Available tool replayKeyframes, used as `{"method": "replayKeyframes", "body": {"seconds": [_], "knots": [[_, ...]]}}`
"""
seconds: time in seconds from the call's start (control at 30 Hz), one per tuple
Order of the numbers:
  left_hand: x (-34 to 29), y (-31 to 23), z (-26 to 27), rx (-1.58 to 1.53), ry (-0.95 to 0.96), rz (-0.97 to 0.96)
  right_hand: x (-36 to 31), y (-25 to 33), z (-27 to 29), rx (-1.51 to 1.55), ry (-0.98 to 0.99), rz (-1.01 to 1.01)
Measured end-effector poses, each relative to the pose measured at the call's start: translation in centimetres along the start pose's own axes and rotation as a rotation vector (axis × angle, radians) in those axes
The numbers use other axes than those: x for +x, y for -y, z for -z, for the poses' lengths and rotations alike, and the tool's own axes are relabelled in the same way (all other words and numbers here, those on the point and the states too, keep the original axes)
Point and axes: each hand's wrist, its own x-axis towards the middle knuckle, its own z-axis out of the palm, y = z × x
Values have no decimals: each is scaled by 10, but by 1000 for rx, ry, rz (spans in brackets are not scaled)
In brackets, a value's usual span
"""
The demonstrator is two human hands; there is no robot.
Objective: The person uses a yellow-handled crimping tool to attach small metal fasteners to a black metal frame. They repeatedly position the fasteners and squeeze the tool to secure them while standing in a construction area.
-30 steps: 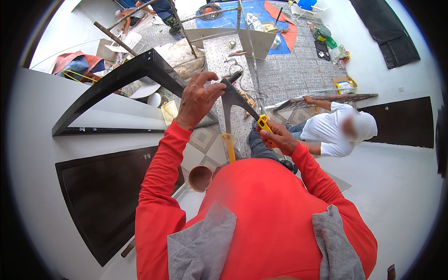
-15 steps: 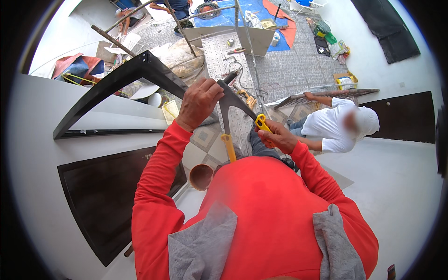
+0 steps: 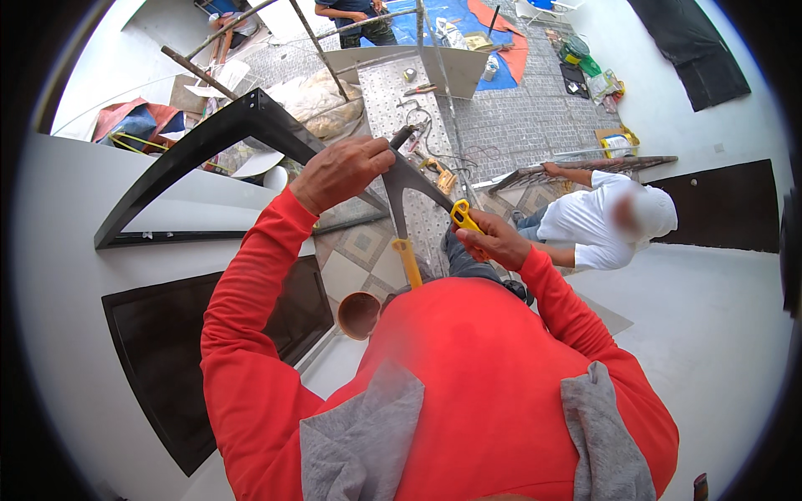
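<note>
A dark, angular frame [image 3: 288, 129] sticks out from the wall at the left, and its near arms taper toward me in front of my chest. My left hand [image 3: 347, 171] closes its bent fingers over the frame's corner; the fingertips are partly hidden. In my right hand [image 3: 494, 240] is a yellow utility knife [image 3: 464, 215], gripped by its slotted body. The knife is close to the end of the frame's right arm; I cannot tell whether they touch. The lower arm ends near a yellow strip [image 3: 407, 263] just ahead of my shirt.
Below stands a perforated metal plank [image 3: 388, 96] with tools and cables, beside scaffold poles [image 3: 313, 37]. A co-worker in white [image 3: 597, 221] holds a long dark panel [image 3: 585, 167] at the right. Another person [image 3: 359, 21] is at the back. A brown bucket [image 3: 359, 316] is below left.
My left hand has shifted slightly left along the frame's corner, and its elbow has swung outward. My right hand has barely moved. The person at the back now shows more fully.
</note>
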Motion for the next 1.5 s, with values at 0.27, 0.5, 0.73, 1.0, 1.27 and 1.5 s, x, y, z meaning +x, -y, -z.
{"method": "replayKeyframes", "body": {"seconds": [0.27, 0.5, 0.73, 1.0, 1.27, 1.5], "knots": [[-4, -10, -4, 24, -33, 18, -4, -1, -2, -54, -15, 26], [-2, -1, 2, 44, 14, -103, -7, 11, -1, -115, 11, -40], [2, -3, 7, 155, 85, -130, -6, 17, -4, -102, 2, -34], [-3, -29, -19, -89, -107, 351, -1, 1, -11, -127, -29, 79], [-19, -16, -21, -388, -226, 276, -8, -3, -10, -64, -68, -10], [-17, -1, -11, -321, -106, 233, -4, 5, -7, -139, -23, 12]]}}
